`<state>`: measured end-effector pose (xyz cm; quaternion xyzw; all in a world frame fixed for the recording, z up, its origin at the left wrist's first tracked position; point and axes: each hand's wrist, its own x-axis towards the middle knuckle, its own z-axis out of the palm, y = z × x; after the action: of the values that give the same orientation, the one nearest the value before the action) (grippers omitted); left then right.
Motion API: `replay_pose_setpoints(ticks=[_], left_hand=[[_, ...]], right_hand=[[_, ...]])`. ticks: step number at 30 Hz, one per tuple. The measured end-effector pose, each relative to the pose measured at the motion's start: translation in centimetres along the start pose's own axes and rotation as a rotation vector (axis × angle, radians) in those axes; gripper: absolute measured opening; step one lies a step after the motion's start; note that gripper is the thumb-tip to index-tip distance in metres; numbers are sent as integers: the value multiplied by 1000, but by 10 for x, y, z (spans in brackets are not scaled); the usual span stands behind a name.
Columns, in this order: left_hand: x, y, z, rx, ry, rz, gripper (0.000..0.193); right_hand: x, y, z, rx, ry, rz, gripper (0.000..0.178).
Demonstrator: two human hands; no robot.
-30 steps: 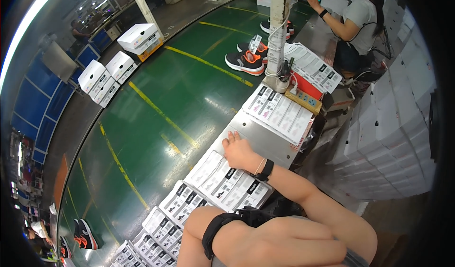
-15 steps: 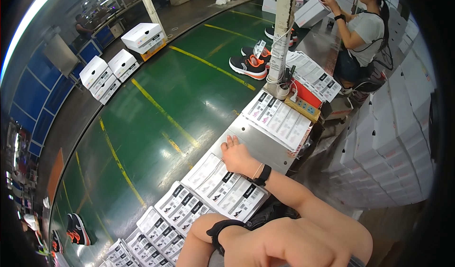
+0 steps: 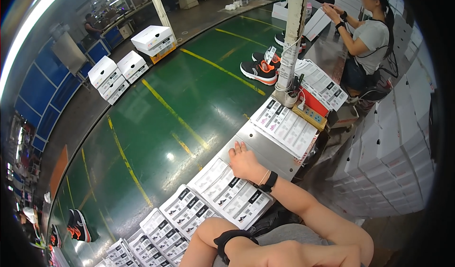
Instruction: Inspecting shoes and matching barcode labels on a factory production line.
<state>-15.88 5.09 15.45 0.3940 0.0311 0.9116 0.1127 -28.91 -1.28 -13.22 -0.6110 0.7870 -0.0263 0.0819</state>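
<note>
My right hand [image 3: 244, 161], with a black watch on its wrist, rests on the far edge of a stack of printed label sheets [image 3: 235, 199]. Its fingers lie stretched over the bare metal table edge [image 3: 261, 149] and hold nothing. My left arm is bent across my body, a black band around its wrist. At the lower edge my left hand [image 3: 289, 256] lies against my right arm, its fingers out of sight. More label sheets [image 3: 187, 207] overlap in a row to the left. Another stack of sheets [image 3: 284, 124] lies beyond my right hand.
A green conveyor belt [image 3: 156, 139] carries black-and-orange shoes [image 3: 258, 72] and another pair [image 3: 78, 226]. White shoeboxes [image 3: 151, 37] stand along its far side. A post [image 3: 290, 44] and a power strip [image 3: 308, 117] stand ahead. A co-worker [image 3: 369, 37] handles a box; stacked boxes [image 3: 384, 148] line the right.
My view has shifted slightly, moving the scene rightward and down. My left hand has sunk lower in view. My right hand keeps its place on the sheets. The co-worker's hands have come together over the box.
</note>
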Motion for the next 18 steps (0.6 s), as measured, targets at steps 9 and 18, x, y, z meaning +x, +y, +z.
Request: replay_pose_setpoints(ticks=[9, 18], left_hand=[[26, -24, -22, 162, -142, 592, 28], [18, 1, 5, 213, 175, 286, 28]], right_hand=[[1, -2, -2, 25, 0, -6, 50], [2, -1, -3, 15, -14, -14, 50]])
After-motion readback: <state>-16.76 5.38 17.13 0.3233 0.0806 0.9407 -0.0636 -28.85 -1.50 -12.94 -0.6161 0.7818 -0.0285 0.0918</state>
